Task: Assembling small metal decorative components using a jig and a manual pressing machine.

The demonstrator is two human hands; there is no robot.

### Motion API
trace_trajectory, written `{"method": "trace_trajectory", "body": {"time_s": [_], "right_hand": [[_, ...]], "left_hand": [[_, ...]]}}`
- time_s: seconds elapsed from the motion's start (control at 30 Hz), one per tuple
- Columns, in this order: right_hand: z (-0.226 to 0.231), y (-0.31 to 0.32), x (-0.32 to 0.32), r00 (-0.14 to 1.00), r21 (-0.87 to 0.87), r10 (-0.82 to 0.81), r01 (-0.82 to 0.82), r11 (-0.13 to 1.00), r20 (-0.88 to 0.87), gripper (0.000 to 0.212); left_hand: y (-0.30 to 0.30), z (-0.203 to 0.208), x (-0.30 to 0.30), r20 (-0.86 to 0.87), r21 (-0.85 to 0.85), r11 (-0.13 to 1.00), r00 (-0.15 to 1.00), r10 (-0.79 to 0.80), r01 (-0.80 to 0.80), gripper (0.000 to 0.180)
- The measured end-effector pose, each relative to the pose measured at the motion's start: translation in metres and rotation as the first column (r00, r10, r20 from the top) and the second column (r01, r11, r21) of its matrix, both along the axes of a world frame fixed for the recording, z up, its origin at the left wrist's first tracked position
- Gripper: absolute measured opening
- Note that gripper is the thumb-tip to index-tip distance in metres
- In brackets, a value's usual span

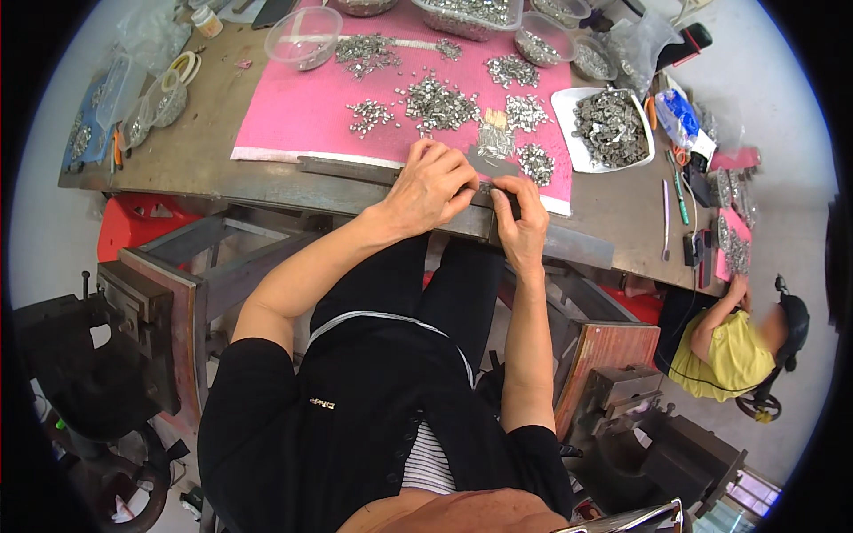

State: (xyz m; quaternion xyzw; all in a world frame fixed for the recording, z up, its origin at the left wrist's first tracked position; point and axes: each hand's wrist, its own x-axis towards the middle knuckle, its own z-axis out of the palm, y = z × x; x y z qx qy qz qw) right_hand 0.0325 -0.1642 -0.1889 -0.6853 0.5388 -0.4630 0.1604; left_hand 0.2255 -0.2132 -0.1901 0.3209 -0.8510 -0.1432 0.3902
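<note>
At the bench's front edge, my left hand (432, 188) bends over a steel bar (346, 171), its thumb and fingers drawn together. My right hand (522, 213) faces it from the right, thumb and forefinger pinched. A small piece may lie between the fingertips of both, too small and covered to make out. Just beyond them, thin silver pins (496, 142) lie in a bundle on a dark grey plate (490, 166). Small silver metal parts form heaps on the pink mat (293, 115); the biggest heap (440, 105) is beyond my left hand, a smaller heap (536, 164) beyond my right.
A white tray (562, 107) of metal parts stands right of the mat. Clear tubs (302, 40) line the back. Pens (680, 191) and a blue packet (677, 115) lie at right. Vises (129, 324) flank me below the bench. A person in a yellow shirt (729, 355) works at far right.
</note>
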Motion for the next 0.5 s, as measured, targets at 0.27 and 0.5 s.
{"method": "trace_trajectory", "body": {"time_s": [0.27,0.5], "right_hand": [[0.001,0.000,0.000,1.000,0.009,-0.019,0.019,1.000,-0.007,0.013],[0.000,0.000,-0.001,1.000,-0.007,-0.011,0.011,1.000,0.000,0.012]], "left_hand": [[0.002,-0.001,-0.005,-0.057,0.041,0.999,0.998,0.024,-0.022,0.020],[0.008,0.003,-0.005,-0.018,-0.061,0.985,0.987,0.162,-0.163,0.032]]}}
